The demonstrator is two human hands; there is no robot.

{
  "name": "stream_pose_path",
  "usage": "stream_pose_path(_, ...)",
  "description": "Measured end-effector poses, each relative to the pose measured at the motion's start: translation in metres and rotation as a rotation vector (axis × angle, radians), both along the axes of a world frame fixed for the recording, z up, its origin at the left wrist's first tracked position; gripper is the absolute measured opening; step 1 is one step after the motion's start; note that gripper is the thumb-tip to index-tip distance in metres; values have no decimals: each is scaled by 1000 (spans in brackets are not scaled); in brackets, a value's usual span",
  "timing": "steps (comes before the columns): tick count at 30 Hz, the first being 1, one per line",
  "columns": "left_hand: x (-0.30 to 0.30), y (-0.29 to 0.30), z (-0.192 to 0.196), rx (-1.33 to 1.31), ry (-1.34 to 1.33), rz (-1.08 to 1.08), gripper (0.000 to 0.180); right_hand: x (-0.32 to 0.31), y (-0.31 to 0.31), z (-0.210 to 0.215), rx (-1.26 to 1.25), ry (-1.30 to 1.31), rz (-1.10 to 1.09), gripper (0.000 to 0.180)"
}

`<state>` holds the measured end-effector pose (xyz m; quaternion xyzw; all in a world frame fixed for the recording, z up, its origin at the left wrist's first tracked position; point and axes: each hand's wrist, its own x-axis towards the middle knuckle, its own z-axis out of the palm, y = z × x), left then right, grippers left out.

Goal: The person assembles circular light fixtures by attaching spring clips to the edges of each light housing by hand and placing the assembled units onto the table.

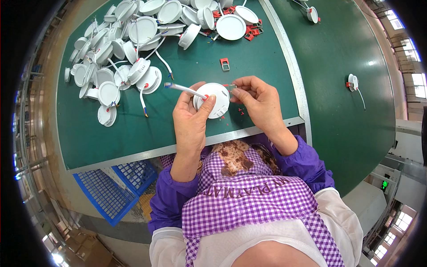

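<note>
Bright, even overhead light, soft shadows; fisheye bends edges, dark corners.

Green-topped workbench (133,129) with a metal edge strip, a second green table (347,129) to its right across a metal divider, blue mesh crates (111,187) below the bench's near edge, bright windows (411,62) far right of it
</note>
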<state>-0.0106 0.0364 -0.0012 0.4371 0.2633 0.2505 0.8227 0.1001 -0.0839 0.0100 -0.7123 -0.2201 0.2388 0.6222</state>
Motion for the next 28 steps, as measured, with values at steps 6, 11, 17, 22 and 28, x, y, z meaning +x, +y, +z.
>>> stream_pose_path(6, 1, -7, -2, 206, -3, 61, 38, -2, -1, 7, -86, -291, 53, 19)
stream_pose_path(11, 6, -11, 4, 341, 40, 102, 41, -11, 5, 9, -100, -736, -17, 16)
stream_pose_path(17, 7, -12, 6, 423, 53, 120, 42, -10, 6, 12, -85, -714, 43, 15)
stream_pose_path(22, 8, -10, 5, 480, 90, 106, 41, -10, 8, 10, -86, -700, 62, 17)
stream_pose_path(28, 6, -6, -2, 521, 62, 77, 40, -6, 9, 16, -106, -677, 104, 22)
